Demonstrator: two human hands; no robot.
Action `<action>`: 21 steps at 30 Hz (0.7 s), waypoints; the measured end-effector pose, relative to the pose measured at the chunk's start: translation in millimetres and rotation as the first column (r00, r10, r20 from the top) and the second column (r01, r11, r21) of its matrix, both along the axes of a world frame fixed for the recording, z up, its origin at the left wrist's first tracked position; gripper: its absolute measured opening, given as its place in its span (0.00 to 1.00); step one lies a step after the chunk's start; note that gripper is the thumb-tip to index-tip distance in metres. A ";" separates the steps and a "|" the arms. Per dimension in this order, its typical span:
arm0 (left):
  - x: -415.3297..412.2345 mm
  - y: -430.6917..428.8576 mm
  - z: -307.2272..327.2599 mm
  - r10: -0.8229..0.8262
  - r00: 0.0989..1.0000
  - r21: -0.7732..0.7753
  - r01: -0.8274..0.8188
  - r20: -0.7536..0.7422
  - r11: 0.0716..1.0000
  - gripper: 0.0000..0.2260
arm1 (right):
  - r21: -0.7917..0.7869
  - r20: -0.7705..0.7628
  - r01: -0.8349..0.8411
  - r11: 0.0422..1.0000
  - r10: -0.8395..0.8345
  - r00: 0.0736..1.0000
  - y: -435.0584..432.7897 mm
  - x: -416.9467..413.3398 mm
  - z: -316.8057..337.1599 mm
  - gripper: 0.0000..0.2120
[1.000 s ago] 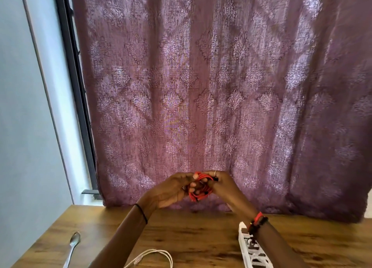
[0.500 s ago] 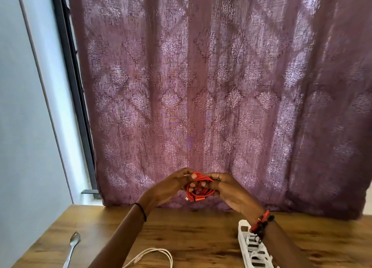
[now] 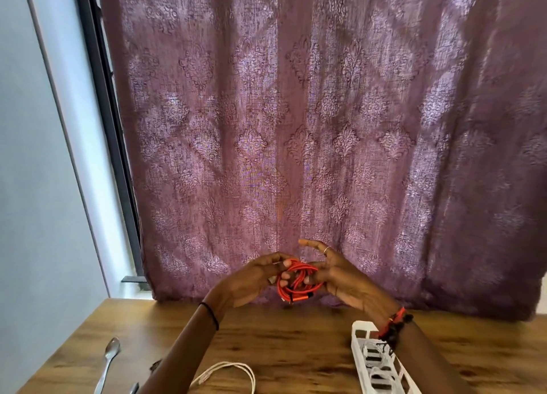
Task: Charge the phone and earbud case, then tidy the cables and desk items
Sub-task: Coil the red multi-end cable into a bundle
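Observation:
A coiled red cable (image 3: 297, 282) is held up above the wooden desk (image 3: 284, 340), in front of the curtain. My left hand (image 3: 254, 279) grips the coil from the left, fingers curled round its loops. From the right, my right hand (image 3: 340, 278) holds the coil against its palm and lower fingers, while its upper fingers stick out straight. The cable's plug ends hang from the bottom of the coil. A white cable (image 3: 231, 374) lies looped on the desk near the front edge. The phone and earbud case are out of view.
A white power strip (image 3: 377, 364) lies on the desk under my right forearm. A metal spoon (image 3: 109, 358) rests at the front left, with a small dark object (image 3: 133, 387) beside it. A purple patterned curtain (image 3: 325, 127) hangs right behind the desk.
Both hands have kept working the red coil in the air. My right hand's upper fingers have lifted and straightened, and the plug ends now hang lower.

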State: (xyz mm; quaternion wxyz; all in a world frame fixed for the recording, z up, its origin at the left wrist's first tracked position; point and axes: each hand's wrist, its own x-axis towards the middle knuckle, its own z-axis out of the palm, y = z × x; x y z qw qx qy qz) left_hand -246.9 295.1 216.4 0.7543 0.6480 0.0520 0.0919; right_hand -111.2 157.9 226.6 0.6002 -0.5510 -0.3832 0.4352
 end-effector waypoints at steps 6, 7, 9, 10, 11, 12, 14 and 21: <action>1.5 -7.7 5.5 -0.011 0.999 -0.064 0.013 0.032 0.998 0.07 | 0.044 -0.248 0.046 0.998 -0.033 0.968 2.5 5.7 -6.3 0.35; 2.2 -7.8 6.2 -0.011 0.999 -0.083 0.014 0.036 0.996 0.07 | 0.060 -0.284 0.048 0.997 -0.029 0.958 2.0 4.9 -6.0 0.35; 3.4 -7.3 7.7 -0.017 0.999 -0.130 0.022 0.038 0.991 0.10 | 0.101 -0.318 0.059 0.993 -0.024 0.948 1.3 3.4 -5.9 0.34; 3.9 -6.3 7.9 -0.019 0.999 -0.146 0.024 0.034 0.989 0.11 | 0.119 -0.311 0.060 0.991 -0.021 0.950 0.3 1.9 -4.7 0.33; 4.2 -5.1 8.0 -0.021 0.999 -0.153 0.025 0.030 0.988 0.11 | 0.129 -0.285 0.057 0.990 -0.018 0.958 -1.0 0.8 -3.1 0.33; 4.7 -4.4 7.9 -0.023 0.999 -0.152 0.027 0.028 0.988 0.11 | 0.128 -0.240 0.055 0.990 -0.023 0.971 -1.5 1.3 -2.3 0.32; 7.2 -1.2 7.6 -0.004 1.000 -0.143 0.007 0.025 0.990 0.10 | 0.109 -0.135 0.078 0.991 -0.063 0.989 -1.3 0.0 1.2 0.28; 13.4 4.1 7.5 0.042 0.999 -0.145 -0.042 -0.002 0.989 0.07 | 0.136 0.559 0.244 0.960 -0.278 0.781 -5.0 -7.1 8.0 0.16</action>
